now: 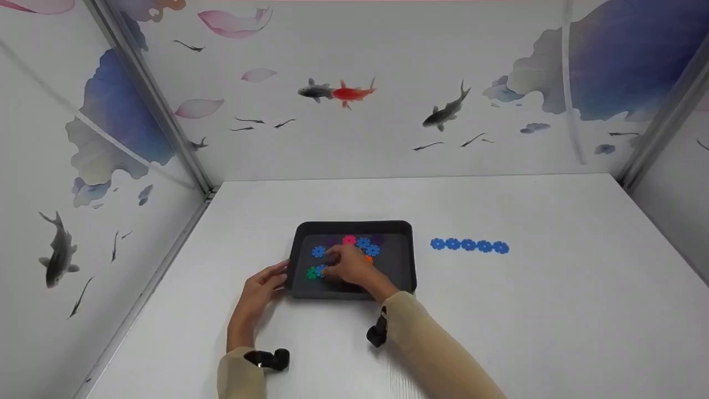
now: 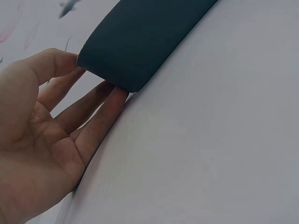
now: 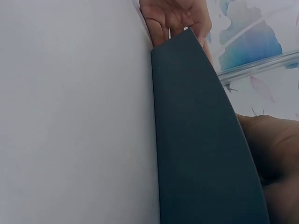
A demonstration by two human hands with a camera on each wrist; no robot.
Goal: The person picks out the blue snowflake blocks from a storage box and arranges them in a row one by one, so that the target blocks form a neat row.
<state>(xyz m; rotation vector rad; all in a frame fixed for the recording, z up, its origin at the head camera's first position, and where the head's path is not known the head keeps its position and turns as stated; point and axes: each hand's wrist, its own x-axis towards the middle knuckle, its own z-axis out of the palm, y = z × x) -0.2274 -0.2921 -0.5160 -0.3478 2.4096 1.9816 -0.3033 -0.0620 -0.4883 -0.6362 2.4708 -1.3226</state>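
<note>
While the left hand (image 1: 260,288) rests against the outside of the dark tray (image 1: 396,263) at its left wall, fingers fairly straight and clenched on nothing, the right hand (image 1: 354,267) is down among the toothed plastic discs! Over on the right of the tabletop (image 1: 554,310), five blue discs lie in a row (image 1: 469,245), side by side, well apart from the tray. So the step in hand looks like sorting: picking another blue one to lengthen that line.

And what a choice! A lone blue disc (image 1: 318,252) lies just left of the right fingertips; nearer, a second blue disc (image 1: 320,270) sits right by the thumb, against a green disc (image 1: 312,272). Farther back there's a pink disc (image 1: 348,240) and a blue pair (image 1: 368,247), with an orange disc (image 1: 368,259) partly hidden by the hand. Does the right grip have one? Cannot tell; thumb and forefinger look parted, but the hand covers the rest.

The next move, I'd judge, calls for a neat pinch on one blue disc, leaving green behind, then a lift over the right wall to the row's end.
</note>
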